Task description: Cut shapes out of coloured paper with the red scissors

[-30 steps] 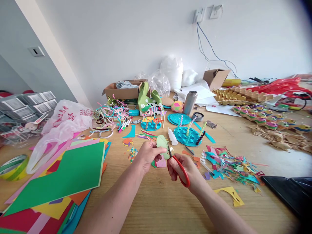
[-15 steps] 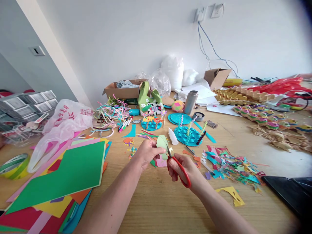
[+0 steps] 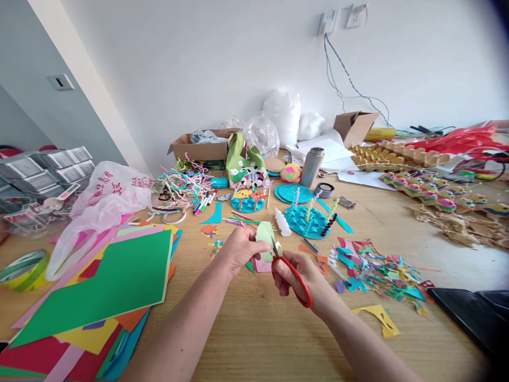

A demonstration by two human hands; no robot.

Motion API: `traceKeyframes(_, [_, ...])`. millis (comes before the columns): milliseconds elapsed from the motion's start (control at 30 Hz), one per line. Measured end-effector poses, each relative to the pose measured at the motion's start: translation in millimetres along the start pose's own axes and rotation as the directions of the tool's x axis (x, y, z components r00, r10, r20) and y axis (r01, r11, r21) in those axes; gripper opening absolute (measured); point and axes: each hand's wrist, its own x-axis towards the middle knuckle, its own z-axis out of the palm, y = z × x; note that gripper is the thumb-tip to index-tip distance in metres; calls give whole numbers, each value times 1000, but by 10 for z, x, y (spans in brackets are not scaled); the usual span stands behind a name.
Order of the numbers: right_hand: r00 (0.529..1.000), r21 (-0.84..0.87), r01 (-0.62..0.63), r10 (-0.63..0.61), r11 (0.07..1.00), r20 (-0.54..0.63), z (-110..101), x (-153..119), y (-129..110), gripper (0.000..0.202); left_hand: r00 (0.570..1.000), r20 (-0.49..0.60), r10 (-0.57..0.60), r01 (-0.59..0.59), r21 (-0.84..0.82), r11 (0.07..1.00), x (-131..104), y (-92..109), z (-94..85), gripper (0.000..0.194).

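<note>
Between finger and thumb, my left hand [image 3: 242,250] pinches a small piece of light green paper [image 3: 264,233]. My right hand [image 3: 299,273] is closed around red-handled scissors [image 3: 304,293], whose blades lie against the right side of that paper. Below the hands, a pink paper piece [image 3: 263,265] rests on the wooden table. Just beyond them stands a white glue bottle [image 3: 282,223], lying tilted beside a blue-painted round egg-carton base [image 3: 306,222] with fuzzy pipe cleaners sticking up.
A stack of coloured paper [image 3: 119,270] covers the left side. Paper scraps [image 3: 382,276] are heaped at the right, near a black flat object [image 3: 461,313]. Farther back are a metal flask [image 3: 312,167], a tangle of pipe cleaners [image 3: 183,183] and painted egg cartons [image 3: 437,191].
Both hands keep nearly the same place, with the scissors still at the light green paper. The view has shifted very slightly.
</note>
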Motion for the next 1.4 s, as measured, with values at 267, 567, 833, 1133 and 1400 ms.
traceKeyframes(267, [1000,-1,-15,15,1000,-20,11,-4,-13,50,1000,9,-11,11,-14,1000,-2,7,3,18])
traceKeyframes(567, [998,-22,-51,50,998,-37,6,-14,-35,49,999,25,-30,31,-29,999,-23,35,5,25])
traceKeyframes(833, [998,-14,-49,48,999,-49,6,-10,-10,49,1000,25,-18,20,-54,998,-9,1,4,23])
traceKeyframes(1133, [999,0,-43,43,999,-25,15,-17,-41,53,999,40,-9,12,-80,997,-13,4,1,26])
traceKeyframes(1400, [1000,37,-8,8,999,6,13,-32,-41,57,999,41,-24,28,-123,992,-11,1,10,25])
